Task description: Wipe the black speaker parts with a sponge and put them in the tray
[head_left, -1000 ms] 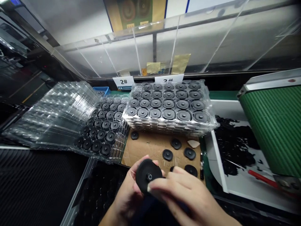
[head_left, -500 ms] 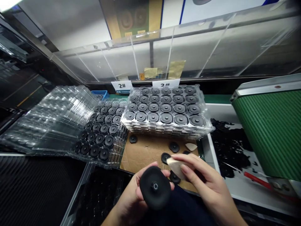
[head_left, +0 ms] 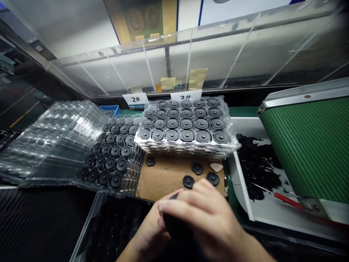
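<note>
My left hand (head_left: 148, 236) grips a black round rubber disc (head_left: 174, 227) low in the middle of the view. My right hand (head_left: 204, 218) lies over the disc with its fingers curled and hides most of it. What the right hand holds is hidden. Just beyond the hands, loose black discs (head_left: 188, 181) lie on a piece of brown cardboard (head_left: 160, 174). A small beige wedge (head_left: 216, 167) rests on the cardboard's right side.
A stack of clear trays filled with black discs (head_left: 187, 125) stands behind the cardboard. A partly filled tray (head_left: 111, 156) and clear unfilled trays (head_left: 54, 138) lie to the left. To the right are a white tray with black scraps (head_left: 256, 167), a red-handled tool (head_left: 286, 200) and a green conveyor belt (head_left: 308, 145).
My right hand, which held a beige wedge beside the disc, has come down over the disc and now covers it. The view has shifted slightly.
</note>
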Demonstrator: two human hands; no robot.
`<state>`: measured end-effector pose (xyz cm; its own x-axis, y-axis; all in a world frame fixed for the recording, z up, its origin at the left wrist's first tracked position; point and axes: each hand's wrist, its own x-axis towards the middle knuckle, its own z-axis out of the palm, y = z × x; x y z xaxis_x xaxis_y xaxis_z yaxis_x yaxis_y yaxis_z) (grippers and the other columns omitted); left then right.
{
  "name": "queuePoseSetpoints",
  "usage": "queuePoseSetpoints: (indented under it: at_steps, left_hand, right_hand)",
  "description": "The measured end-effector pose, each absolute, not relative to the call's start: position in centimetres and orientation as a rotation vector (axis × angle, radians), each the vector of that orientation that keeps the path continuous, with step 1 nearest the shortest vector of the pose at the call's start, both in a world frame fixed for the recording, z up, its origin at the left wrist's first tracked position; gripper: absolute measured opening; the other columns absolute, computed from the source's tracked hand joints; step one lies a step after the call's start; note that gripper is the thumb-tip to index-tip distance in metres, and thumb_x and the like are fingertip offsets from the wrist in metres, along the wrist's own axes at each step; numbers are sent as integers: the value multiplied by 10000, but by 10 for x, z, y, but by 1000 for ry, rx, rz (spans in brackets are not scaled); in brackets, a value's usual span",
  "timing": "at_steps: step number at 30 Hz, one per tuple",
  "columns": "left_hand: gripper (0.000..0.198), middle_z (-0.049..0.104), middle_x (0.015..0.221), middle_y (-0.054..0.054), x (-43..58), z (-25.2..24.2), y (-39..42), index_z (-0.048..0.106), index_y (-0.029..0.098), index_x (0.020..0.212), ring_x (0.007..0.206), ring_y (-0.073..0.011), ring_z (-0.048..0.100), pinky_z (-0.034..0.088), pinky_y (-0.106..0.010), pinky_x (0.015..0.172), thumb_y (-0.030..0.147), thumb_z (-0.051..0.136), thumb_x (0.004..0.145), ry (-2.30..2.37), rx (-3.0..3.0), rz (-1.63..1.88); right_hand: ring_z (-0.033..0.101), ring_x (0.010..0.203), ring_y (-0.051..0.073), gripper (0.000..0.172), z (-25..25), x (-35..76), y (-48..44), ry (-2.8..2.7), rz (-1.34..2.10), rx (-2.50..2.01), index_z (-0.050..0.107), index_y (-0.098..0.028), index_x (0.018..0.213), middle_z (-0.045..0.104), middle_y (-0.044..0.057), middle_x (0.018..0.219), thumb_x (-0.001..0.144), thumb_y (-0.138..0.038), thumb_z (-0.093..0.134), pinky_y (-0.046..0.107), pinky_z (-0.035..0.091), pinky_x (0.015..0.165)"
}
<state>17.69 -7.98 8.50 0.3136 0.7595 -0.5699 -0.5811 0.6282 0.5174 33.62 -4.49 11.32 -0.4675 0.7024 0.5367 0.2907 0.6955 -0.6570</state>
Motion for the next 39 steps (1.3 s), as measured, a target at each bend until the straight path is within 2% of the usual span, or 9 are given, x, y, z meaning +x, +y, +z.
queuePoseSetpoints:
  at_steps: [3, 7, 10, 14, 20, 27, 32, 35, 39]
  left_hand:
    - [595, 735, 1012, -50, 170, 83, -84, 692, 225, 1023, 903, -216, 671, 476, -278, 843, 406, 823, 471, 735, 241, 978]
    - [488, 727, 1047, -57, 162, 76, -89, 680, 247, 1049, 892, -224, 688, 507, -277, 802, 346, 788, 583, 614, 202, 1037]
    - [439, 731, 1018, -52, 161, 75, -87, 676, 246, 1056, 869, -223, 690, 519, -275, 749, 352, 752, 636, 592, 161, 1032]
    - [476, 734, 969, -36, 160, 77, -86, 690, 257, 1021, 871, -218, 685, 512, -281, 753, 440, 755, 586, 611, 122, 957]
    - [520, 719, 985, -44, 155, 71, -88, 661, 275, 1067, 827, -207, 700, 518, -251, 678, 586, 597, 655, 568, 51, 941]
    - [625, 741, 788, -81, 149, 56, -73, 582, 235, 1151, 449, -134, 658, 416, -151, 345, 661, 282, 805, 585, 76, 956]
    - [826, 712, 554, -99, 147, 53, -62, 667, 98, 951, 327, -120, 589, 395, -153, 288, 708, 135, 786, 756, 108, 615]
    - [811, 693, 512, -86, 153, 58, -57, 677, 71, 945, 282, -108, 541, 355, -159, 271, 682, 163, 806, 813, 183, 534]
    - [715, 681, 517, -86, 161, 65, -55, 723, 65, 852, 372, -106, 554, 347, -163, 345, 653, 319, 801, 897, 375, 549]
  right_hand:
    - [598, 755, 165, 250, 94, 353, -35, -1977, 957, -1094, 644, -251, 1025, 688, 22, 868, 900, -187, 437, 297, 444, 666]
    - [602, 1001, 219, 273, 24, 363, -31, -1597, 1447, -1406, 640, -220, 1039, 671, 52, 1071, 895, -378, 471, 337, 473, 846]
    - [620, 947, 212, 217, -42, 341, -29, -1633, 1589, -1473, 641, -153, 967, 674, 69, 1004, 886, -322, 531, 400, 476, 855]
    - [614, 918, 181, 209, -113, 300, -19, -1621, 1679, -1577, 596, -148, 1032, 624, 50, 1054, 890, -295, 555, 396, 503, 805]
    - [607, 928, 192, 265, -156, 266, 6, -1480, 1645, -1715, 560, -158, 1117, 590, 63, 1125, 889, -292, 555, 384, 519, 773]
    - [603, 941, 191, 270, -124, 277, 4, -1386, 1538, -1626, 554, -170, 1124, 587, 70, 1134, 902, -322, 530, 406, 501, 812]
    - [607, 993, 229, 468, -36, 330, -34, -1418, 1545, -1281, 562, -210, 1161, 653, 86, 1034, 890, -553, 397, 396, 478, 898]
    - [575, 1088, 277, 583, 21, 351, -53, -1553, 1475, -1077, 534, -260, 1232, 635, 93, 1130, 794, -641, 477, 377, 481, 910]
    - [567, 1109, 282, 575, 60, 351, -59, -1810, 1308, -994, 493, -282, 1293, 611, 93, 1190, 782, -528, 591, 354, 497, 896]
